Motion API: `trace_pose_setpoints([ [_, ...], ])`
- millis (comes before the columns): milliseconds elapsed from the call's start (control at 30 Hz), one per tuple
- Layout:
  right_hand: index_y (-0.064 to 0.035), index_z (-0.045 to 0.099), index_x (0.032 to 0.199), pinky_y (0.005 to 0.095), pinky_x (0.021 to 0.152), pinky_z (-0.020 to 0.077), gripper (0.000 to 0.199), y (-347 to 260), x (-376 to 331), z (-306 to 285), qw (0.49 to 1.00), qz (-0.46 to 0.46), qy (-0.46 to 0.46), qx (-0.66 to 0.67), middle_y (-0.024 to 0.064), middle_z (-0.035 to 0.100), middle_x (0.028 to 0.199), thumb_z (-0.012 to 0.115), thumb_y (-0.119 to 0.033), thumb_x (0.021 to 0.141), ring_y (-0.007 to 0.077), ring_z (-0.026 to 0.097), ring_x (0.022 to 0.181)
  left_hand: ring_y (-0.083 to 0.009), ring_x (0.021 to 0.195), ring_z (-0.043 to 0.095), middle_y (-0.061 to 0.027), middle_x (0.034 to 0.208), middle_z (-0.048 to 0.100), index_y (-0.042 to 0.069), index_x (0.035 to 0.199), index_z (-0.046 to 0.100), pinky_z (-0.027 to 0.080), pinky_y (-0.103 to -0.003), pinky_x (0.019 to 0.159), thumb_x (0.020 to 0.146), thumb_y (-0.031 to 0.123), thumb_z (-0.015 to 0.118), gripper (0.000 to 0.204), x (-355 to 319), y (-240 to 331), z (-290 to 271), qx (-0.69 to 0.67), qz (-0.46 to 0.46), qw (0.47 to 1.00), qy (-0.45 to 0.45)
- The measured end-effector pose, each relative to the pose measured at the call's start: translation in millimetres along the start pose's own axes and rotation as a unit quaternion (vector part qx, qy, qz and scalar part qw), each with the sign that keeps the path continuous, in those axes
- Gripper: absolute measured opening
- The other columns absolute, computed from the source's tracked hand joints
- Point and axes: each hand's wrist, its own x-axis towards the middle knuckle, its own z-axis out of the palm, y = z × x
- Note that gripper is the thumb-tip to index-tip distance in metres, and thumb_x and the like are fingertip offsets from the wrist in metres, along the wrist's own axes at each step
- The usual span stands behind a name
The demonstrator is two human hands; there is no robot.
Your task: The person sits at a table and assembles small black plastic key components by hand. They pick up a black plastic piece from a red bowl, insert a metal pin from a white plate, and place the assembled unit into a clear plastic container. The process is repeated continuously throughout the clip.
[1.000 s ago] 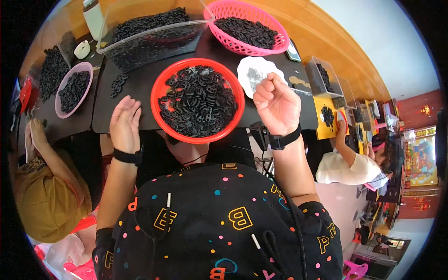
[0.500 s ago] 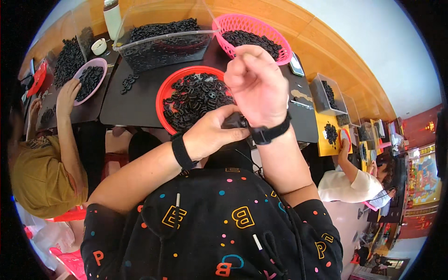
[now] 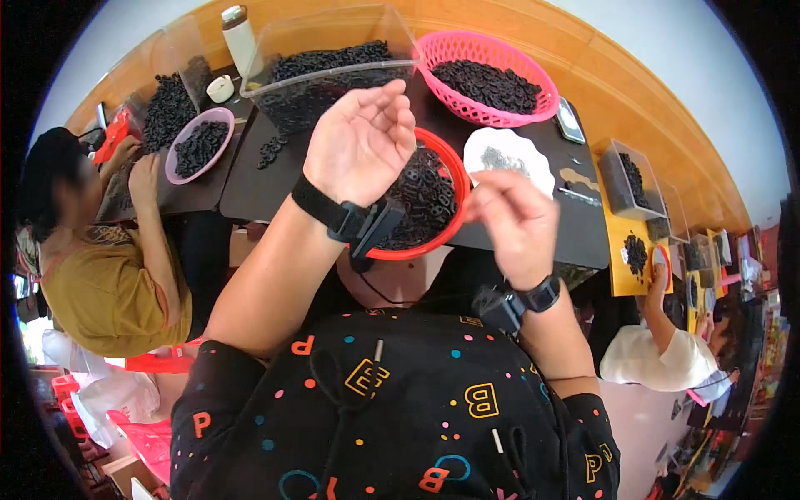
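My left hand (image 3: 358,142) is raised over the left side of a red basin (image 3: 454,167), palm turned up, fingers loosely curled and apart, nothing visible in it. The basin holds many small black ring-like pieces (image 3: 421,196); my left hand and wrist hide part of them. My right hand (image 3: 521,229) is at the basin's right rim, in front of a white scalloped plate (image 3: 542,171) with small silvery bits on it. Its fingers are slightly blurred and drawn toward the thumb; anything between them cannot be made out. Black straps with small devices circle both wrists.
Behind the basin stand a clear bin (image 3: 325,79) of black pieces and a pink mesh basket (image 3: 546,96). A phone (image 3: 570,121) lies at right. Co-workers sit left and right; the left one is beside a lilac bowl (image 3: 171,171). A white bottle (image 3: 240,40) stands at the back.
My hands have come apart: the left has left my right wrist and risen palm up, the right has moved right and lower. The white plate now shows. The whole view has shifted.
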Motion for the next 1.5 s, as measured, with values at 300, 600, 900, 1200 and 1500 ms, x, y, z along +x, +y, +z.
trace_pose_setpoints([
  [300, 0.0014, 0.047, 0.122, 0.0217, 0.072, 0.0476, 0.053, 19, 7, 39, 0.956, 0.108, -0.217, 0.165, 0.0033, 0.059, 0.097, 0.072, -0.013, 0.078, 0.0063, 0.055, 0.085, -0.0155, 0.069, 0.051, -0.0058, 0.076, 0.057, 0.000, 0.098, 0.058, 0.046, -0.026, 0.062, 0.091, 0.015, 0.046, 0.020, 8, -19, 26, -0.044, 0.007, 0.997, -0.062],
  [600, 0.0024, 0.057, 0.106, 0.0226, 0.057, 0.0491, 0.038, 35, 0, 48, 0.923, 0.247, -0.264, 0.133, 0.0014, 0.059, 0.080, 0.070, -0.024, 0.082, 0.0074, 0.056, 0.066, -0.0074, 0.070, 0.056, -0.0032, 0.078, 0.061, 0.000, 0.103, 0.061, 0.045, -0.021, 0.066, 0.092, 0.009, 0.049, 0.019, -2, -35, -6, 0.641, 0.345, 0.684, 0.046],
  [900, 0.0002, 0.055, 0.113, 0.0258, 0.063, 0.0505, 0.034, 37, 5, -9, 0.980, 0.102, -0.141, -0.094, 0.0059, 0.067, 0.082, 0.065, -0.013, 0.083, 0.0096, 0.061, 0.069, -0.0070, 0.074, 0.057, -0.0027, 0.080, 0.062, -0.001, 0.103, 0.063, 0.046, -0.020, 0.068, 0.089, -0.001, 0.049, 0.020, -56, -1, -47, 0.625, 0.272, 0.725, 0.096],
  [1200, -0.0003, 0.064, 0.088, 0.0377, 0.069, 0.0487, 0.014, 62, -9, -29, 0.900, -0.033, -0.078, -0.428, 0.0140, 0.063, 0.078, 0.063, -0.007, 0.076, 0.0312, 0.060, 0.076, -0.0154, 0.085, 0.059, -0.0087, 0.094, 0.061, -0.001, 0.105, 0.061, 0.048, -0.026, 0.074, 0.085, 0.000, 0.053, 0.022, -99, 0, -115, 0.737, 0.243, 0.602, 0.191],
  [1500, 0.0019, 0.064, 0.085, 0.0384, 0.072, 0.0475, 0.012, 83, 13, -24, 0.862, -0.085, -0.090, -0.492, 0.0165, 0.059, 0.081, 0.064, -0.002, 0.073, 0.0329, 0.057, 0.079, -0.0374, 0.114, 0.048, -0.0235, 0.124, 0.048, -0.001, 0.127, 0.045, 0.038, -0.041, 0.098, 0.077, 0.003, 0.057, 0.052, -82, -9, -126, 0.803, 0.227, 0.501, 0.228],
])
